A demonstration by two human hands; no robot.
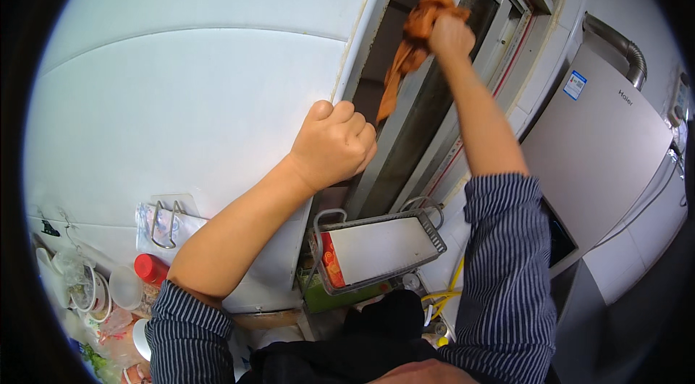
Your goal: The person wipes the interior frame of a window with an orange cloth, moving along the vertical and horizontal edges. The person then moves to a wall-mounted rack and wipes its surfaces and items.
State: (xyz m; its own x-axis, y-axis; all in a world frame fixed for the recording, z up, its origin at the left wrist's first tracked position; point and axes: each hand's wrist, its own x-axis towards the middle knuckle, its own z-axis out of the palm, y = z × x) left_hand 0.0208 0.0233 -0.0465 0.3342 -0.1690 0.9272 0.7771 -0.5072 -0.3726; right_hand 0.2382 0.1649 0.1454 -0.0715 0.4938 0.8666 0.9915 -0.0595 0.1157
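An orange-brown cloth (pixel 392 80) is bunched in my right hand (pixel 453 37), with one end hanging down in front of the frame of a sliding window (pixel 399 107). The cloth and that hand look slightly blurred. My left hand (pixel 339 139) is curled at the edge of the white tiled wall (pixel 217 101), beside the window opening; its fingertips are hidden, so whether it grips the edge cannot be told. Below the hands stands a metal wire basket (pixel 391 274) holding a box with a pale top (pixel 383 248) and a red patterned end.
A Haier water heater (pixel 597 139) with a metal flue pipe (pixel 630 53) hangs at the right. A metal holder (pixel 172 226) is on the left wall. At lower left are a red-lidded jar (pixel 151 269), plastic tubs (pixel 126 287) and bags. A yellow hose (pixel 450 291) lies beyond the basket.
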